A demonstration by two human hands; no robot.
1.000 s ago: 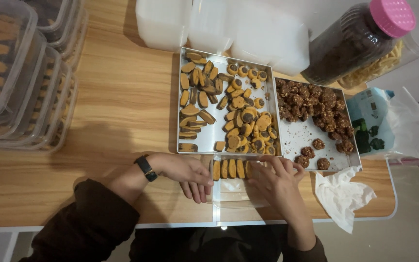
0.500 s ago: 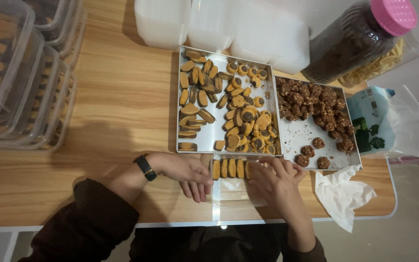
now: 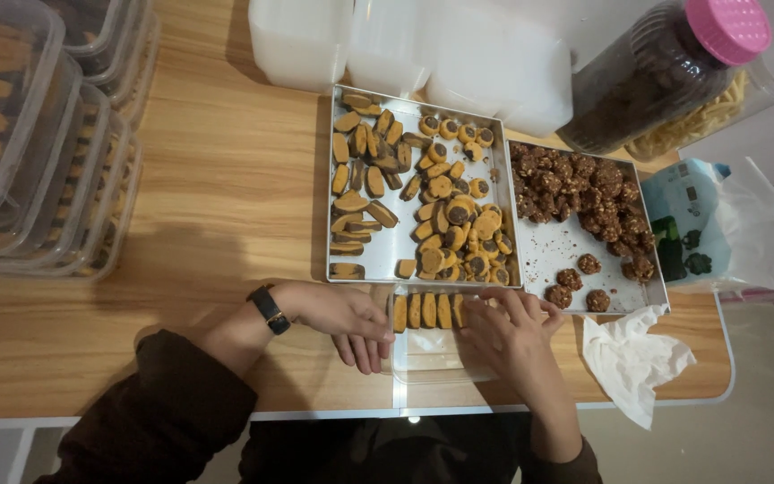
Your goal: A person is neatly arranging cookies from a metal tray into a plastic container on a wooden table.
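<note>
Where the wooden table (image 3: 199,206) meets its left edge, stacked clear tubs (image 3: 38,152) hold rows of cookies. Next, the left hand (image 3: 344,318), a dark watch (image 3: 269,309) on its wrist, rests with fingers loosely curled against the left wall of a small clear container (image 3: 436,354), gripping nothing. Inside that container stands a row of orange cookies (image 3: 427,310), just below the steel tray (image 3: 405,242) of loose ones. The right hand (image 3: 508,336) lies over the container's right part, fingertips touching the row's end; whether it pinches a cookie I cannot tell. Further right sit a tray of dark clusters (image 3: 557,251), a crumpled tissue (image 3: 633,358) and a pink-lidded jar (image 3: 665,67).
</note>
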